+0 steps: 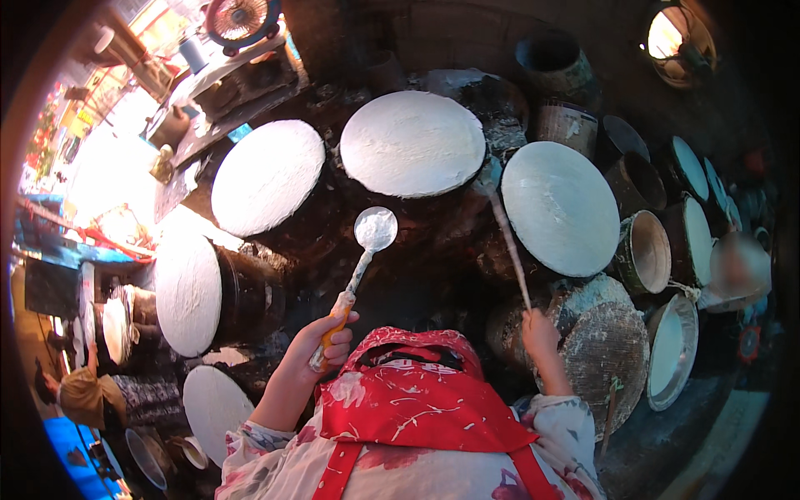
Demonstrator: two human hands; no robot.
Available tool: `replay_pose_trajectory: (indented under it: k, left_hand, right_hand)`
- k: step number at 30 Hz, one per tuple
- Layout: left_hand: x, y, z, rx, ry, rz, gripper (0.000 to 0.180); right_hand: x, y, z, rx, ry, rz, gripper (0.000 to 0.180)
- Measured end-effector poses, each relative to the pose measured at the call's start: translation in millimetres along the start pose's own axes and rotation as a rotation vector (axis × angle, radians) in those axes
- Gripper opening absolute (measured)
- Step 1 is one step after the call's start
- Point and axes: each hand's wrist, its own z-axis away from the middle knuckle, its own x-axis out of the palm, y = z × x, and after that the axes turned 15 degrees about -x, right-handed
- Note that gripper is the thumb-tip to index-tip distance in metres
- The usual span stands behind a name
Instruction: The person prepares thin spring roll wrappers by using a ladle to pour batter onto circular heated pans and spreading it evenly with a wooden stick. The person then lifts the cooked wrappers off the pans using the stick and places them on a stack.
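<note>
My left hand (327,340) grips the orange handle of a metal ladle (374,230) whose round bowl, coated in white batter, hovers between the steamers. My right hand (540,332) holds a long thin stick (510,247) that reaches up to the gap between two cloth-covered steamer pots. Three white stretched-cloth steamer tops lie ahead: one on the left (267,177), one in the middle (412,143), one on the right (560,207). I wear a red apron (417,400) over a floral shirt.
Another white-topped pot (187,293) stands at my left, and a smaller white disc (212,408) below it. Round woven lids and metal bowls (672,350) crowd the right side. A blackened stove surface surrounds the pots. A fan (240,18) sits at the back.
</note>
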Motion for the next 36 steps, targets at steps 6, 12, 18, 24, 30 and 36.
replay_pose_trajectory:
  k: [6,12,18,24,30,36]
  left_hand:
    - [-43,-24,14,0.099,0.097,-0.02,0.021]
    - [-62,-34,30,0.175,0.028,-0.011,0.017]
    - [-16,-17,20,0.217,0.0,-0.263,0.019]
    - [68,19,-59,0.283,0.097,-0.555,0.019]
    - [88,46,-179,0.487,0.38,-1.043,0.016]
    - [73,39,-226,0.555,0.524,-1.081,0.018]
  right_hand:
    - [14,23,31,0.149,0.369,-0.23,0.035]
    - [16,-40,59,-0.049,0.08,-0.009,0.041]
    - [34,-53,-39,-0.056,0.338,-0.486,0.048]
    - [58,-49,-126,0.069,0.324,-1.001,0.029]
    - [49,-52,-135,0.145,0.254,-1.277,0.024]
    - [56,-32,-137,0.13,0.228,-1.256,0.027]
